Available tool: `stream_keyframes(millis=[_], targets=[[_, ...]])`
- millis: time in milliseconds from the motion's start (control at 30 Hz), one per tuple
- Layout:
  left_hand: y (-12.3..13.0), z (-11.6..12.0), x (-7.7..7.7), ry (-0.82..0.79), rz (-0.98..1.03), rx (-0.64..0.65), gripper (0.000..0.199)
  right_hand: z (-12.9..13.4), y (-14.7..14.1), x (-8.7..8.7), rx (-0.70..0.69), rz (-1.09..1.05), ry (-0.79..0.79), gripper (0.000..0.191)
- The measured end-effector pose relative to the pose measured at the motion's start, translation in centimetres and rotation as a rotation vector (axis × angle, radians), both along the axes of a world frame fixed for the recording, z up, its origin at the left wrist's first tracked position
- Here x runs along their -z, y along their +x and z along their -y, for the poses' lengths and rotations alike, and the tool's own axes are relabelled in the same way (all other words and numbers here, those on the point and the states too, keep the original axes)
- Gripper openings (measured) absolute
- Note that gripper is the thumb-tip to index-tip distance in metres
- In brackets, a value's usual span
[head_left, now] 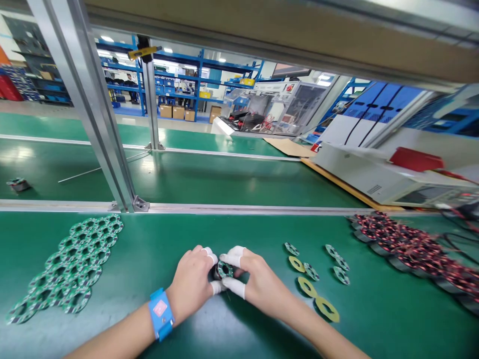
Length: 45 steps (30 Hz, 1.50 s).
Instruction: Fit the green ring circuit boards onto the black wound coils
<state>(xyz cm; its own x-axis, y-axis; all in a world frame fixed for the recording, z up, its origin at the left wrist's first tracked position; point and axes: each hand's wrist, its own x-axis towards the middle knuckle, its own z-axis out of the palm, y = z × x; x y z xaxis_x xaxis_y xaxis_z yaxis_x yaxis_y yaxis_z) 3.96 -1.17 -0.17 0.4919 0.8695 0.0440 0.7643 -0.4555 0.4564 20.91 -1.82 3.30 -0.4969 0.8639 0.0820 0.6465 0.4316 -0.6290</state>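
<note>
Near the front middle of the green bench, my left hand (193, 279) and my right hand (254, 279) close in from both sides around a small round part with a green ring-shaped circuit board (225, 269) on top. White covers wrap several of my fingertips. The left fingers grip the part's dark side; the right thumb and finger pinch the board's edge. A blue band (161, 314) circles my left wrist. To the right lie yellow rings (327, 309) and a few loose green ring boards (341, 275).
Many green ring boards (80, 259) lie grouped at left. Rows of copper-wound cores (415, 249) line the right. A metal upright (90, 104) and rail (239, 210) stand beyond my hands. One wound part (18, 184) sits far left; a grey case (389, 174) stands back right.
</note>
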Motion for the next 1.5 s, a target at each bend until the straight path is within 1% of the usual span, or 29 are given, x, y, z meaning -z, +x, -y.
stream_keyframes(millis=[167, 367, 467, 567, 733, 833, 900, 1067, 1233, 1367, 1500], targets=[[0.1, -0.1, 0.2, 0.002, 0.001, 0.014, 0.028, -0.2, 0.1, -0.1, 0.009, -0.027, -0.063, 0.017], [0.2, -0.1, 0.3, -0.010, 0.000, 0.022, 0.028, 0.0, 0.1, -0.4, 0.002, -0.033, -0.073, 0.018], [0.1, -0.1, 0.2, -0.024, -0.010, 0.027, 0.026, 0.1, 0.0, -0.6, 0.024, 0.013, -0.072, 0.017], [0.1, 0.0, 0.3, -0.025, -0.012, 0.031, 0.022, 0.1, 0.0, -0.8, 0.040, 0.080, -0.080, 0.012], [0.2, 0.0, 0.6, -0.015, 0.010, 0.024, 0.020, 0.1, -0.3, -0.3, 0.055, 0.097, -0.061, 0.011], [0.3, 0.0, 0.5, -0.012, -0.004, 0.021, 0.018, 0.2, -0.5, 0.2, 0.091, 0.087, -0.058, 0.010], [0.3, -0.1, 0.5, -0.009, -0.013, 0.023, 0.017, 0.3, -0.6, 0.4, 0.113, 0.078, -0.066, 0.012], [0.1, -0.1, 0.6, 0.000, 0.017, 0.043, 0.024, 0.3, -0.5, 0.2, 0.112, 0.036, -0.089, 0.015], [-0.1, -0.2, 0.7, -0.020, 0.032, 0.054, 0.025, 0.5, -0.7, -0.2, 0.116, 0.066, -0.096, 0.015], [0.0, -0.3, 0.6, -0.042, 0.044, 0.066, 0.026, 0.5, -0.9, -0.1, 0.143, 0.087, -0.089, 0.015], [-0.1, -0.5, 0.5, -0.051, 0.057, 0.080, 0.026, 0.5, -0.8, 0.0, 0.143, 0.063, -0.104, 0.013]])
